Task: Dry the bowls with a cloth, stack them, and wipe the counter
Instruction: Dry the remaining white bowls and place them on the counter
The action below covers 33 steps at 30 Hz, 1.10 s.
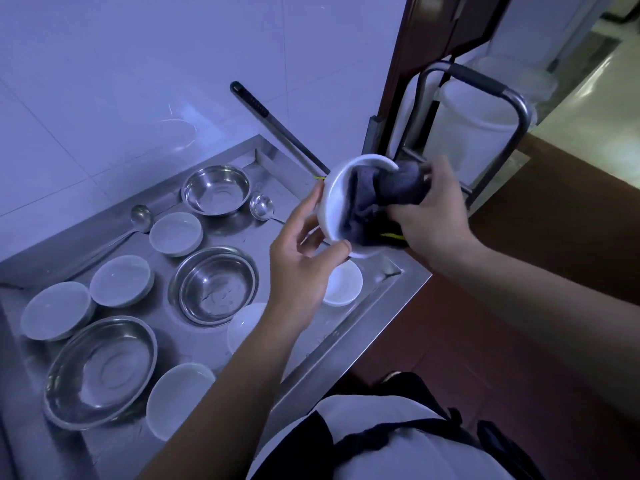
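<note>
Two hands work one white bowl, held up above the right end of the tabletop. Our left hand grips the bowl at its rim and underside, tipping the mouth toward the right, likely so the cloth can reach the inside. Our right hand clamps the grey cloth, bunched and pressed into the bowl.

Directly below the held bowl, another white bowl sits on the tabletop. Left of the held bowl: three steel bowls, the nearest mid-tabletop, plus several more white bowls, all unstacked. Two ladles lie near the back; one just left of the held bowl.

Drying looks at an early stage. Crowded bowls would obstruct wiping the tabletop until stacked. A dark long handle leans on the wall behind the held bowl.
</note>
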Motion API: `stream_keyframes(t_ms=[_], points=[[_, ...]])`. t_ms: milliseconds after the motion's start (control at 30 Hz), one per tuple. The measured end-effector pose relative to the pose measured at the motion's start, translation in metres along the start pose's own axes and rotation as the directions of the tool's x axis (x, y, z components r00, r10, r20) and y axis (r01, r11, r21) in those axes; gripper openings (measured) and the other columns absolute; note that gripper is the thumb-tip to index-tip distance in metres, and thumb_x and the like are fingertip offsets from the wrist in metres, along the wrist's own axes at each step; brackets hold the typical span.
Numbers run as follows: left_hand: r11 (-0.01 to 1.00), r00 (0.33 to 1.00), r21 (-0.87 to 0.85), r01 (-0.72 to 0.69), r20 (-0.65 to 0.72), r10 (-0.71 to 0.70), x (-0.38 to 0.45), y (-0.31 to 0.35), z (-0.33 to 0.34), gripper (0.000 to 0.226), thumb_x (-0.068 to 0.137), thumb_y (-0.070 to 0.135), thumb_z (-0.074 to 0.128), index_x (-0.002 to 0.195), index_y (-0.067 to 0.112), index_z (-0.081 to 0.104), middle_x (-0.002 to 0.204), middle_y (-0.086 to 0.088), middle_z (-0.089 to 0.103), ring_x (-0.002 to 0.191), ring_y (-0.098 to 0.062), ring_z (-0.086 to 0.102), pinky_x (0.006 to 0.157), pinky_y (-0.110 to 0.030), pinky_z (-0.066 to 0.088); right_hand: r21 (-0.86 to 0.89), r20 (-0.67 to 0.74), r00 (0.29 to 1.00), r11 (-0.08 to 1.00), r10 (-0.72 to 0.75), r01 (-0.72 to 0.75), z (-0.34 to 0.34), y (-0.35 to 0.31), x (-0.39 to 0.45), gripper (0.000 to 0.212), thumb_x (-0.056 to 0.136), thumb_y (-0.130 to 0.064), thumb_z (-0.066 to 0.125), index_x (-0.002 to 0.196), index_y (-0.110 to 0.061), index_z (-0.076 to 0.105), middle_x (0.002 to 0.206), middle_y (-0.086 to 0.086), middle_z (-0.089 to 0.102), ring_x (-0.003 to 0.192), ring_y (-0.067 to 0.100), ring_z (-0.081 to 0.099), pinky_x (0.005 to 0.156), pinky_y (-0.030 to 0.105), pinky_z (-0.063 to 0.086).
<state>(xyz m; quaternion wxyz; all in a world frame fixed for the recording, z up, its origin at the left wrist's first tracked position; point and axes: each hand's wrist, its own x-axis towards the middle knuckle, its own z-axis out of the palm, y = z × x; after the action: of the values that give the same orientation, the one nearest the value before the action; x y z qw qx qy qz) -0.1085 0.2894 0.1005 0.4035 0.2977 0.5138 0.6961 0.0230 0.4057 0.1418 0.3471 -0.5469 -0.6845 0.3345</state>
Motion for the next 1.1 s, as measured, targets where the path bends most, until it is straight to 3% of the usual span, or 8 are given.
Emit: stream_keyframes(t_ms=[133,200,433,533,700,900,1000,1100], points=[[0.990,0.984,0.109,0.091,0.145,-0.106,0.009,0.018,-0.011,0.078,0.082,-0.017,0.059,0.123,0.049,0.065,0.111,-0.014,0.071,0.089,-0.017,0.068,0.085,-0.058,0.059,-0.373,0.213,0.792,0.702,-0.572,0.607,-0.014,-0.031,0.014,0.041,0.069,-0.007,0.070,0.105,-0.014,0.051,0.096,0.000,0.060,0.087,0.031,0.055,0.065,0.042,0.047],[0.984,0.963,0.133,0.117,0.228,-0.145,0.014,0.026,-0.018,0.078,0.084,-0.017,0.056,0.126,0.048,0.064,0.106,-0.013,0.072,0.089,-0.024,0.068,0.089,-0.062,0.057,-0.361,0.372,0.676,0.572,-0.636,0.736,-0.020,-0.045,0.025,0.038,0.072,-0.012,0.073,0.107,-0.012,0.056,0.096,0.000,0.062,0.085,0.024,0.056,0.066,0.039,0.044],[0.986,0.978,-0.044,0.159,0.140,-0.151,0.009,0.021,-0.043,0.075,0.087,-0.013,0.061,0.143,0.037,0.056,0.124,-0.012,0.068,0.109,-0.032,0.069,0.091,-0.055,0.058,0.142,0.277,0.852,0.896,-0.444,0.421,-0.043,-0.033,0.033,0.043,0.075,0.000,0.085,0.110,-0.004,0.061,0.101,0.001,0.062,0.089,0.011,0.061,0.078,0.023,0.053],[0.988,0.992,-0.105,0.113,0.067,-0.106,0.003,0.022,-0.049,0.075,0.087,-0.017,0.058,0.144,0.032,0.054,0.114,0.004,0.072,0.109,-0.021,0.070,0.080,-0.041,0.061,0.054,0.160,0.925,0.939,-0.344,0.339,-0.045,-0.003,0.019,0.041,0.073,-0.004,0.086,0.106,-0.017,0.065,0.098,0.002,0.063,0.081,-0.002,0.062,0.073,0.013,0.049],[0.986,0.995,-0.133,0.099,0.022,-0.096,-0.003,0.016,-0.052,0.078,0.087,-0.019,0.058,0.144,0.033,0.053,0.115,0.008,0.072,0.119,-0.024,0.065,0.088,-0.047,0.059,0.035,0.226,0.960,0.986,-0.167,0.163,-0.036,0.050,-0.011,0.059,0.074,0.001,0.084,0.117,-0.028,0.055,0.101,-0.009,0.067,0.090,0.011,0.065,0.083,0.030,0.055],[0.994,0.995,-0.047,0.100,0.035,-0.098,-0.006,0.007,-0.047,0.077,0.078,-0.006,0.068,0.134,0.046,0.060,0.120,0.005,0.070,0.117,-0.019,0.066,0.088,-0.045,0.059,-0.081,0.359,0.907,0.960,-0.222,0.267,-0.023,0.079,-0.043,0.055,0.075,0.016,0.071,0.098,-0.034,0.067,0.113,0.004,0.051,0.107,0.021,0.055,0.089,0.007,0.040],[0.994,0.993,-0.005,0.110,0.035,-0.110,-0.008,0.003,-0.043,0.073,0.075,0.001,0.070,0.125,0.052,0.063,0.117,0.005,0.069,0.110,-0.014,0.067,0.088,-0.045,0.060,-0.254,0.329,0.891,0.879,-0.313,0.403,-0.023,0.090,-0.050,0.050,0.072,0.015,0.071,0.098,-0.027,0.077,0.124,0.005,0.043,0.114,0.017,0.042,0.095,0.031,0.041],[0.990,0.989,0.004,0.139,0.041,-0.139,-0.011,-0.003,-0.040,0.073,0.074,0.001,0.069,0.126,0.053,0.063,0.115,0.006,0.070,0.106,-0.013,0.068,0.088,-0.044,0.060,-0.228,0.298,0.938,0.941,-0.177,0.250,-0.032,0.089,-0.051,0.045,0.076,0.014,0.069,0.100,-0.023,0.077,0.121,0.003,0.041,0.104,0.006,0.045,0.090,0.030,0.044]])
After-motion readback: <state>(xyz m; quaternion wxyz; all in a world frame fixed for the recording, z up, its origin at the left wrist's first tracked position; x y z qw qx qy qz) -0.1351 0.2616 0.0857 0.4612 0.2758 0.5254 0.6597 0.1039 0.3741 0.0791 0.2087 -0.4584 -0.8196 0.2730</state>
